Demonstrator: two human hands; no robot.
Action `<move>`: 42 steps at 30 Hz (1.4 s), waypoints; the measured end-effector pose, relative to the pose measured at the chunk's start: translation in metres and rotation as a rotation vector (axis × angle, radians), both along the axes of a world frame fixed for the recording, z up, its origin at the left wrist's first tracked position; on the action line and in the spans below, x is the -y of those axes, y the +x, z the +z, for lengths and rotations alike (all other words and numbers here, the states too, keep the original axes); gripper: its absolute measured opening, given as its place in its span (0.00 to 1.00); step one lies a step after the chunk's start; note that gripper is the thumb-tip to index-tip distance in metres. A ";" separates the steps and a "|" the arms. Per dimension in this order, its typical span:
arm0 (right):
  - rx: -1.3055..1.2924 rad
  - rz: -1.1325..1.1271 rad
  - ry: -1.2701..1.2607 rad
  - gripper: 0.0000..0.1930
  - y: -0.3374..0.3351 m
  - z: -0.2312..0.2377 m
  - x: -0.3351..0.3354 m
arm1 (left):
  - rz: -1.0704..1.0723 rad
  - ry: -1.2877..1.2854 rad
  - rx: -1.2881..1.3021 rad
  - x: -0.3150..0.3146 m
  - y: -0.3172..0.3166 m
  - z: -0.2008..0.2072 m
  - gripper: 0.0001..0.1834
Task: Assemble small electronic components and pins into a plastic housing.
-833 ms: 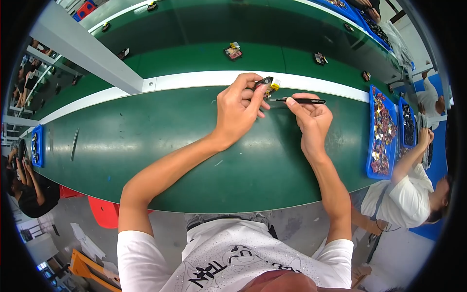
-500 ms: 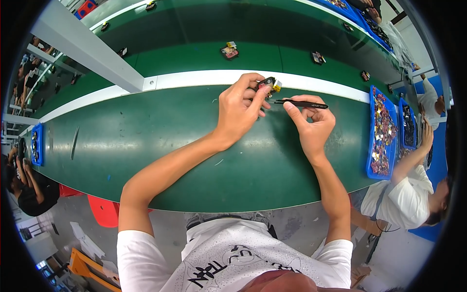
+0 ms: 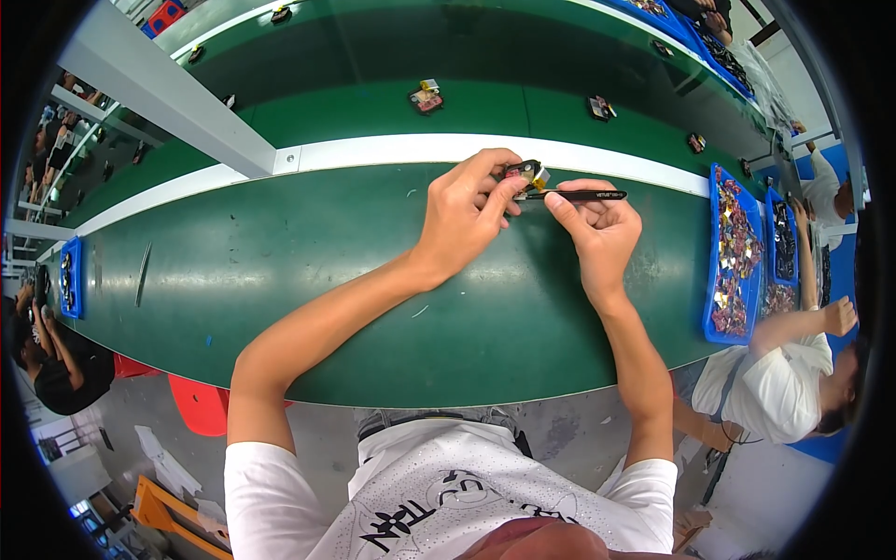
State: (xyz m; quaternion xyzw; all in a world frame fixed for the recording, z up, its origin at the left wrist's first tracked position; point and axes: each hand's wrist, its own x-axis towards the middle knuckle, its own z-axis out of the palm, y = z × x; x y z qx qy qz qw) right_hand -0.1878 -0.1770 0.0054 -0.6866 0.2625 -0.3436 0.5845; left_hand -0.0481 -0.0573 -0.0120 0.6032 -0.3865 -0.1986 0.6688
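Note:
Between the fingers and thumb of my left hand is a small black electronic device with a silver and yellow part at its right side. My right hand pinches black tweezers, held nearly level and pointing left. The tweezer tips reach the lower edge of the device; whether they grip anything there is too small to tell. Both hands are above the far side of the green worktable, close to its white rail.
A blue tray heaped with small parts stands at the right end, beside a smaller blue tray. Another pair of tweezers lies at left. Beyond the white rail, a green belt carries several devices. A co-worker sits at right.
The device in my left hand has tilted and dropped slightly, closer to the tweezers. Devices on the belt have shifted left. The co-worker at right has moved their arms.

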 end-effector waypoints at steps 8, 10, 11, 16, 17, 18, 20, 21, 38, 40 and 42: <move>0.038 0.021 0.168 0.09 0.001 0.004 0.001 | 0.038 -0.060 0.199 0.000 -0.001 -0.003 0.12; 0.041 0.031 0.166 0.09 -0.001 0.003 0.003 | -0.008 -0.038 0.123 0.000 0.000 -0.002 0.12; 0.034 0.036 0.143 0.09 -0.001 0.001 0.004 | -0.009 -0.039 0.123 0.000 0.002 -0.001 0.12; 0.050 0.049 0.127 0.08 -0.002 -0.004 0.008 | -0.235 0.017 -0.343 0.002 0.014 -0.002 0.13; 0.079 0.065 0.114 0.08 -0.002 -0.005 0.009 | -0.236 0.017 -0.343 0.002 0.016 -0.003 0.13; 0.107 0.080 0.102 0.08 -0.002 -0.006 0.009 | -0.263 0.019 -0.369 0.002 0.018 -0.004 0.14; 0.103 0.081 0.060 0.08 -0.002 -0.004 0.009 | -0.293 0.020 -0.397 0.002 0.020 -0.005 0.15; 0.100 0.084 0.020 0.08 -0.002 -0.003 0.008 | -0.297 0.019 -0.399 0.002 0.021 -0.005 0.15; 0.107 0.045 -0.270 0.06 -0.001 -0.008 0.000 | -0.353 0.003 -0.415 0.000 0.022 -0.002 0.15; 0.112 0.048 -0.247 0.06 0.000 -0.010 0.000 | -0.361 -0.014 -0.422 -0.002 0.024 -0.004 0.14; 0.093 0.055 -0.259 0.06 -0.001 -0.010 0.001 | -0.363 -0.020 -0.415 -0.001 0.024 -0.004 0.14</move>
